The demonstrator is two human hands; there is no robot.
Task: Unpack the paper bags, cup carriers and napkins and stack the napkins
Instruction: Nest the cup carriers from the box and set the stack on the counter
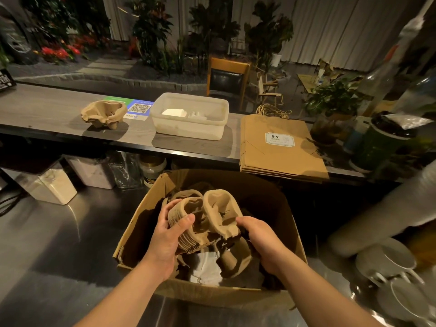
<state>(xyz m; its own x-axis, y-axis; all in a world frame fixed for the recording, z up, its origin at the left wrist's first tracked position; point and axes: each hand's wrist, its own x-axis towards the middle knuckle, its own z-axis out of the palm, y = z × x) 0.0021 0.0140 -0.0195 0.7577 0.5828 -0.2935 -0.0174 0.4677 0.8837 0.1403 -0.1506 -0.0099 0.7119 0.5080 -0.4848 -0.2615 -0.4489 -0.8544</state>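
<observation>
While both hands work over the box, here is what reads clearly and what does not.

left hand (165, 234): fingers curled round the left end of the nested stack of cup carriers (203, 220), thumb on the near face, fingertips behind the far edge.
right hand (260, 241): thumb and fingers curled round the stack's right end; fingertips hidden under the pulp.
stack position: held between the two hands, tilted, above the open cardboard box (278, 208); count of carriers unreadable, only layered edges show by the left palm.
below the grip: one loose carrier (233, 260) and white napkins (207, 265) in the box; the rest of the box floor is dark, contents unclear.
beyond the grip, left: second pile of cup carriers (103, 114) on the counter (47, 109), beside a QR placard (138, 109) it partly covers.
beyond the grip, centre: translucent tub (188, 128) with white items inside, too blurred to tell apart.
beyond the grip, right: flat stack of paper bags (283, 149), overhanging the counter edge, handles at the far end.
far right: cups and bottles, smeared and cut off by the frame edge.
</observation>
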